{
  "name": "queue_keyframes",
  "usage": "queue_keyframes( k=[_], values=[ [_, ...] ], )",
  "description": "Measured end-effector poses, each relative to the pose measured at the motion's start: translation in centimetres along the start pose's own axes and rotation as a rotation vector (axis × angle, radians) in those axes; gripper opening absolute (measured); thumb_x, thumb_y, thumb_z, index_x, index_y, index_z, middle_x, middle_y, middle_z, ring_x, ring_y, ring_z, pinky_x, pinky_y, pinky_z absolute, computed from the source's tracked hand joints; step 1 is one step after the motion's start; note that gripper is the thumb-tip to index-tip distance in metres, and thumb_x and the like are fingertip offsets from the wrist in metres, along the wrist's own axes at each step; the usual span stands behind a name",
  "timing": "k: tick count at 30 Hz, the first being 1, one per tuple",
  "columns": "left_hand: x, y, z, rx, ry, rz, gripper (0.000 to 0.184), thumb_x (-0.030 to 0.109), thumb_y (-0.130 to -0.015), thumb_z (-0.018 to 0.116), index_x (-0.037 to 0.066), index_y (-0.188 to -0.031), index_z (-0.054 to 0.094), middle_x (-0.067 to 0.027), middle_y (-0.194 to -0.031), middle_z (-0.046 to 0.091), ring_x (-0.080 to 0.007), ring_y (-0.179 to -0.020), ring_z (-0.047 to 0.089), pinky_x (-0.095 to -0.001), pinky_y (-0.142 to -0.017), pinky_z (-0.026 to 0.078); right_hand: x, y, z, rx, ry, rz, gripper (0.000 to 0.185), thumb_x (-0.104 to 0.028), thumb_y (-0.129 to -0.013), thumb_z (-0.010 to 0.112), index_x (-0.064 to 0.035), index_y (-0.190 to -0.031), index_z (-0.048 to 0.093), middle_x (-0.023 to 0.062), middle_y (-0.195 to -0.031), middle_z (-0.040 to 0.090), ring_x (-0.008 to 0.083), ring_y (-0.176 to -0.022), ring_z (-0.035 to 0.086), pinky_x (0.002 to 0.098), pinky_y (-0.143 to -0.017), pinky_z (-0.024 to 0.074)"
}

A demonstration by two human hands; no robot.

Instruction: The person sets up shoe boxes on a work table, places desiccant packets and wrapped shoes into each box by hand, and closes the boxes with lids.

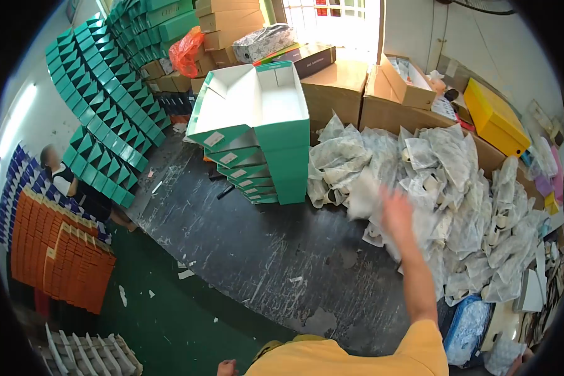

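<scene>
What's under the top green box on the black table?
Under the top green box are more green boxes, stacked up, with white labels on their ends. The stack stands on the black table. Whatever is inside those is covered by the boxes above.

Box stack (pixel 286 156) on table (pixel 263 257); bags (pixel 451 156) right of it; cartons (pixel 335 91) behind

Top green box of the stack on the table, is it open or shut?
Open: the top green box shows its white inside from above.

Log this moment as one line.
right hand: at bagged items, blurred pale item alongside | left hand: low in view | green boxes: stacked
</scene>
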State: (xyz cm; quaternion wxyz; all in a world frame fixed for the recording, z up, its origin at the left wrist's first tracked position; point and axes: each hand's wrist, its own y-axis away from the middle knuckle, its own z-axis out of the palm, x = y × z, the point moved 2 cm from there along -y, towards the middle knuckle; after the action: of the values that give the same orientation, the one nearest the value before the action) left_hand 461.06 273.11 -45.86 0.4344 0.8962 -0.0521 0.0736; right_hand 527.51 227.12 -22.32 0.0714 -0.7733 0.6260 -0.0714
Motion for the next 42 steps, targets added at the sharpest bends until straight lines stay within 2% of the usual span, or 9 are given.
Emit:
queue_keyframes(
  k=[4,10,18,25,33,38,39,40,42],
  values=[
    [11.4,1.7,0.6,-0.040,0.391,0.098,0.035,0.028,-0.095,0.063,0.002,-0.119,0.063,-0.0067,-0.093,0.069,-0.0148,-0.080,0.066,-0.0287,-0.067,0.052,-7.2,-8.2,-16.5,0.758,-0.558,-0.136,0.077,-0.025,-0.081,0.076,-0.0028,-0.146,0.041,0.0212,-0.138,0.052,0.0354,-0.127,0.048,0.0452,-0.106,0.0401],
    [22.9,7.1,-0.1,-0.032,0.204,0.619,0.035,0.028,-0.096,0.064,0.003,-0.120,0.063,-0.0057,-0.095,0.069,-0.0141,-0.085,0.066,-0.0275,-0.071,0.053,-16.2,-22.4,-14.0,-0.725,-1.392,0.068,0.076,-0.053,-0.083,0.065,0.0035,-0.132,0.053,0.0239,-0.116,0.066,0.0378,-0.101,0.066,0.0551,-0.091,0.0517],
    [27.6,11.2,-1.0,-0.084,0.520,0.958,0.029,0.033,-0.098,0.059,0.007,-0.110,0.059,-0.0107,-0.102,0.067,-0.0173,-0.078,0.063,-0.0302,-0.068,0.051,-11.9,-23.3,-24.7,-0.874,-1.161,-0.148,0.028,-0.012,-0.075,0.060,0.0121,-0.089,0.065,0.0239,-0.085,0.068,0.0368,-0.076,0.071,0.0503,-0.067,0.0629],
    [40.1,17.2,-7.3,-0.812,1.388,1.057,0.069,0.058,-0.101,0.040,0.011,-0.151,0.031,-0.0083,-0.140,0.049,-0.0211,-0.122,0.054,-0.0378,-0.099,0.047,-8.3,4.4,-19.9,-0.258,-0.910,-0.380,0.052,-0.014,-0.077,0.071,0.0005,-0.125,0.059,0.0117,-0.115,0.066,0.0206,-0.104,0.063,0.0356,-0.091,0.0511],
    [36.9,11.0,3.5,-0.979,0.694,0.781,0.077,0.062,-0.095,0.047,0.006,-0.147,0.039,-0.0115,-0.134,0.056,-0.0274,-0.122,0.053,-0.0416,-0.101,0.044,-8.6,32.1,-2.0,0.291,-1.049,0.480,0.027,-0.006,-0.085,0.068,0.0001,-0.111,0.068,0.0198,-0.093,0.073,0.0276,-0.093,0.073,0.0360,-0.080,0.0540],
    [36.5,3.7,5.7,-0.749,0.485,0.724,0.078,0.057,-0.095,0.055,0.004,-0.149,0.037,-0.0158,-0.138,0.054,-0.0304,-0.125,0.052,-0.0449,-0.105,0.041,-2.9,39.5,-4.5,0.656,-0.968,0.589,0.026,-0.004,-0.090,0.063,0.0016,-0.115,0.062,0.0210,-0.097,0.072,0.0305,-0.090,0.072,0.0347,-0.077,0.0534],
    [37.1,7.7,2.7,-0.172,0.023,0.832,0.085,0.056,-0.091,0.059,0.001,-0.150,0.032,-0.0207,-0.144,0.047,-0.0343,-0.131,0.047,-0.0460,-0.110,0.037,-0.6,41.6,-4.7,0.658,-0.947,0.653,0.026,-0.004,-0.091,0.062,0.0016,-0.116,0.061,0.0206,-0.098,0.072,0.0303,-0.090,0.072,0.0355,-0.078,0.0538],
    [37.3,11.2,0.6,0.411,-0.440,0.868,0.093,0.056,-0.088,0.064,-0.003,-0.151,0.028,-0.0256,-0.150,0.041,-0.0383,-0.138,0.041,-0.0472,-0.114,0.032,1.8,43.6,-4.4,0.516,-0.930,0.750,0.025,-0.003,-0.090,0.061,0.0024,-0.114,0.065,0.0195,-0.098,0.073,0.0277,-0.090,0.072,0.0367,-0.081,0.0540],
    [38.7,15.3,2.1,0.261,-0.397,0.977,0.097,0.057,-0.087,0.065,-0.002,-0.153,0.024,-0.0269,-0.152,0.037,-0.0394,-0.140,0.038,-0.0481,-0.115,0.030,5.3,46.3,0.2,0.004,-0.968,0.746,0.027,-0.005,-0.085,0.064,0.0027,-0.111,0.069,0.0188,-0.098,0.073,0.0258,-0.089,0.072,0.0370,-0.082,0.0543]
  ],
)
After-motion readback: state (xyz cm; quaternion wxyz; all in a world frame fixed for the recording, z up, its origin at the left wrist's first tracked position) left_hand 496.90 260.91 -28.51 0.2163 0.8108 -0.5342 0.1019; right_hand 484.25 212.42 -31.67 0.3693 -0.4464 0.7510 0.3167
